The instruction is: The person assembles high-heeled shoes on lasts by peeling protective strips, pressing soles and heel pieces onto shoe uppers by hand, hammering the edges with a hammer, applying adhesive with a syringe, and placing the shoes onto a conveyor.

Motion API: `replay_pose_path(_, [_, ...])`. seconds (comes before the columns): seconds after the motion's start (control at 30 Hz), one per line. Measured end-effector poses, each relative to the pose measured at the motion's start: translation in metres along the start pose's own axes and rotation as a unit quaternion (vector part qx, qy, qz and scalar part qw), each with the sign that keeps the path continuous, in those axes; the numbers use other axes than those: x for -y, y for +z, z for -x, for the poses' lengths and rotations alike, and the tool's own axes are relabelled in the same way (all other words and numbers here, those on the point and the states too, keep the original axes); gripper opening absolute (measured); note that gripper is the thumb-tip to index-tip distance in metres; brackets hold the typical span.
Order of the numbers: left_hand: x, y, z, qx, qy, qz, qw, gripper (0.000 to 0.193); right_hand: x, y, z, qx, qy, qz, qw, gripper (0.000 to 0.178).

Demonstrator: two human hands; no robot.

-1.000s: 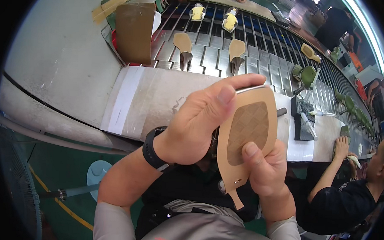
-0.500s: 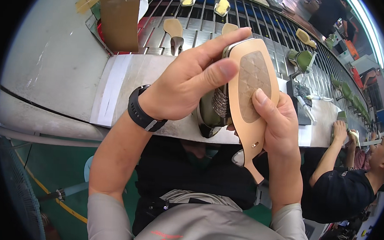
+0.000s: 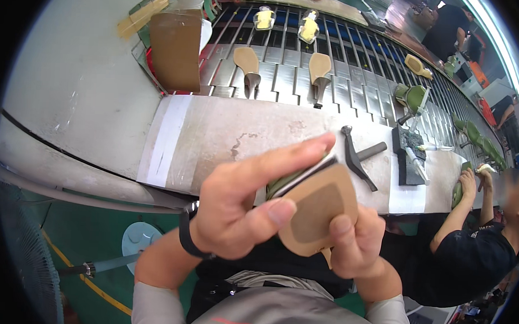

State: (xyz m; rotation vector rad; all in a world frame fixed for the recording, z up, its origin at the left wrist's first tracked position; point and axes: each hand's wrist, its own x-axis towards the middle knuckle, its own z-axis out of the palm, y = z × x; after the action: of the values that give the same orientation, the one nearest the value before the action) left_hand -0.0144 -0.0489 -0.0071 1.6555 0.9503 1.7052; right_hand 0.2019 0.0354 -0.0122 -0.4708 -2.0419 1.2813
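Brown panel [image 3: 175, 54] stands upper left of frame. Left hand [image 3: 234, 204], near centre: fingers straight, close together, pinching an edge of the green shoe [image 3: 312, 205] against thumb. Shoe at frame centre, tilted, tan sole [image 3: 322, 215] facing view. Right hand [image 3: 354, 244]: thumb pressed on sole, pinching shoe; other fingers mostly hidden. Hammer [image 3: 352, 154] on table [image 3: 215, 122], right of centre. Black block [image 3: 408, 171] just beyond.
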Motion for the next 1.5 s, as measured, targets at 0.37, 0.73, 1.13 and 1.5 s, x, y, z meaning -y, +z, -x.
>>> replay_pose_path(0.37, [-0.039, 0.007, 0.049, -0.162, -0.050, -0.022, 0.985, 0.026, 0.017, 0.045, 0.005, 0.091, -0.105, 0.049, 0.989, 0.020])
replay_pose_path(0.73, [-0.042, -0.008, 0.043, -0.261, -0.074, -0.186, 0.944, 0.019, 0.005, 0.060, -0.014, 0.096, -0.087, -0.007, 0.991, 0.012])
replay_pose_path(1.13, [-0.050, -0.027, 0.011, -0.243, -0.169, -0.194, 0.935, 0.019, 0.004, 0.047, -0.036, 0.153, -0.041, 0.030, 0.987, 0.038])
replay_pose_path(1.5, [0.010, -0.051, -0.078, -0.124, -0.151, 0.064, 0.979, 0.037, 0.008, 0.015, -0.054, 0.104, 0.170, -0.233, 0.952, 0.033])
